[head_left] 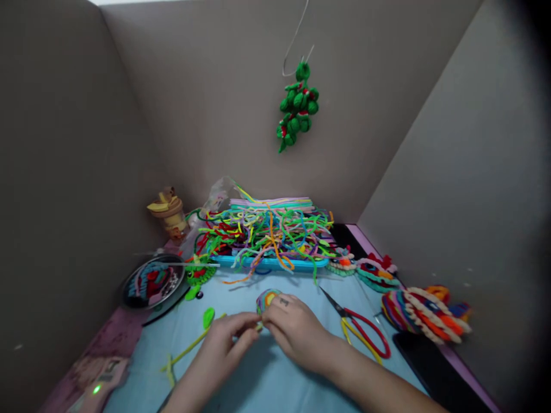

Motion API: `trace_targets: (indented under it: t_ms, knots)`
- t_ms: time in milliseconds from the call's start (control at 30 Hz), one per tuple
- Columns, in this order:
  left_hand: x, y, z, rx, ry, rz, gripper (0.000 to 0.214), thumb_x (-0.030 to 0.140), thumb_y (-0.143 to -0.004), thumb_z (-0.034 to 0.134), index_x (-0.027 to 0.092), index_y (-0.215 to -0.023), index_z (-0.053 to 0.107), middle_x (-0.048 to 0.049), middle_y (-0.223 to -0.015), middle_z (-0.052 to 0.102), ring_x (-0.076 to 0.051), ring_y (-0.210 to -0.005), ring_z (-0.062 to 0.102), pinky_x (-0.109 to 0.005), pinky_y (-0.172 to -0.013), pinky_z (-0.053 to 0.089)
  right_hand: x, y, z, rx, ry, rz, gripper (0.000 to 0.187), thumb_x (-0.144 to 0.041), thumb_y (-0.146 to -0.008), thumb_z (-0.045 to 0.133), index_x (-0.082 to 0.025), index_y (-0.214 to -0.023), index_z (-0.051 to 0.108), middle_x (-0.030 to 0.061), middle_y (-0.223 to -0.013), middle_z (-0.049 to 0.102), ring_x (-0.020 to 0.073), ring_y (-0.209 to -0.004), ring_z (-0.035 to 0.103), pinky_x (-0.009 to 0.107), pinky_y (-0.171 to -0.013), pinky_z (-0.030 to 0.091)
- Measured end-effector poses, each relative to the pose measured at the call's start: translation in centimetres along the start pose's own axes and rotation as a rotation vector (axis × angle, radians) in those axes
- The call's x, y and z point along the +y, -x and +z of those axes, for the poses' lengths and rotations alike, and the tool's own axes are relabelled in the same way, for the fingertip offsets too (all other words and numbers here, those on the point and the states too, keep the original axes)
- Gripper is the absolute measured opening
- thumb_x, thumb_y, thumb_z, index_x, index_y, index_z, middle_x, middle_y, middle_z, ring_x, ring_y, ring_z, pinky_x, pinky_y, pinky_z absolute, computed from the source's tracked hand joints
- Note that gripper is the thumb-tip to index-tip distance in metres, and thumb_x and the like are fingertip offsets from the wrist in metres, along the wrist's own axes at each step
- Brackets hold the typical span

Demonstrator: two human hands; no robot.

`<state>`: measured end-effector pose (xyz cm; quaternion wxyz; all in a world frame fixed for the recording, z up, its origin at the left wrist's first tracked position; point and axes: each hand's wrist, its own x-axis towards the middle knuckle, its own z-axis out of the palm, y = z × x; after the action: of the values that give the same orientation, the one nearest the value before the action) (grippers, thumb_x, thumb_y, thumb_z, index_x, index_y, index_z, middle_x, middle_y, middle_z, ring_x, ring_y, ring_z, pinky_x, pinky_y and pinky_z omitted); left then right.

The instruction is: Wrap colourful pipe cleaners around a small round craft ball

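My left hand [226, 338] and my right hand [295, 330] meet low in the middle of the head view, over a light blue table cover [267, 378]. Both pinch a small multicoloured coiled pipe-cleaner piece [267, 298], whose rounded top shows just above my right fingers. A yellow-green pipe cleaner [189, 347] trails from my left fingers toward the lower left, with a green loop beside it.
A blue tray [271, 263] heaped with coloured pipe cleaners stands behind my hands. Red-and-yellow scissors [361, 330] lie to the right, near finished woven pieces [424, 315]. A round metal dish [152, 282] and a small yellow jar [170, 215] sit left. A green ornament [297, 109] hangs on the cardboard wall.
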<state>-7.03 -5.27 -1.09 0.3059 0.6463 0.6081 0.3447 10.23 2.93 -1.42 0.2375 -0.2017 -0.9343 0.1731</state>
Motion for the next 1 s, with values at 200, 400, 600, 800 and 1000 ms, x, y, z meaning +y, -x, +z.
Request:
trace_targets:
  t_ms: [200, 400, 600, 800, 1000]
  knots:
    - [0.2, -0.4, 0.2, 0.031, 0.155, -0.186, 0.034, 0.039, -0.086, 0.044, 0.017, -0.079, 0.068, -0.0034, -0.064, 0.065, -0.014, -0.054, 0.055, -0.022, -0.052, 0.040, 1.9, -3.7, -1.8, 0.150, -0.102, -0.035, 0.012, -0.020, -0.087, 0.048, -0.019, -0.082, 0.059, 0.0041, -0.077, 0.061, 0.0167, -0.077, 0.055, 0.027, -0.070, 0.042]
    - [0.1, -0.5, -0.3, 0.104, 0.120, -0.158, 0.034, 0.041, -0.084, 0.046, 0.017, -0.071, 0.066, -0.0036, -0.066, 0.065, -0.015, -0.059, 0.054, -0.023, -0.054, 0.038, 7.4, -10.9, -2.7, 0.126, 0.206, 0.279, 0.021, -0.021, -0.090, 0.045, -0.017, -0.102, 0.061, 0.0098, -0.101, 0.063, 0.0201, -0.095, 0.058, 0.029, -0.082, 0.042]
    - [-0.1, -0.5, -0.7, 0.172, 0.141, -0.166, 0.035, 0.044, -0.082, 0.047, 0.018, -0.076, 0.069, -0.0058, -0.073, 0.069, -0.018, -0.066, 0.060, -0.024, -0.058, 0.044, 8.6, -12.0, -1.5, -0.069, 0.418, 0.453, 0.021, -0.020, -0.091, 0.041, -0.017, -0.096, 0.061, 0.0115, -0.102, 0.062, 0.0208, -0.094, 0.059, 0.029, -0.075, 0.043]
    - [-0.2, -0.6, -0.6, 0.200, 0.161, -0.130, 0.032, 0.042, -0.082, 0.048, 0.018, -0.074, 0.069, -0.0061, -0.074, 0.070, -0.019, -0.068, 0.061, -0.024, -0.060, 0.045, 9.2, -11.1, -1.3, -0.012, 0.385, 0.496, 0.017, -0.026, -0.089, 0.045, -0.019, -0.094, 0.060, 0.0089, -0.103, 0.062, 0.0196, -0.091, 0.058, 0.028, -0.070, 0.043]
    - [-0.7, -0.7, -0.6, 0.345, 0.155, -0.111, 0.031, 0.044, -0.081, 0.050, 0.018, -0.078, 0.067, -0.0046, -0.071, 0.065, -0.016, -0.061, 0.056, -0.025, -0.056, 0.045, 8.7, -10.5, -2.6, 0.325, -0.042, 0.347, 0.014, -0.021, -0.083, 0.047, -0.018, -0.074, 0.058, 0.0034, -0.077, 0.060, 0.0154, -0.075, 0.055, 0.025, -0.069, 0.042]
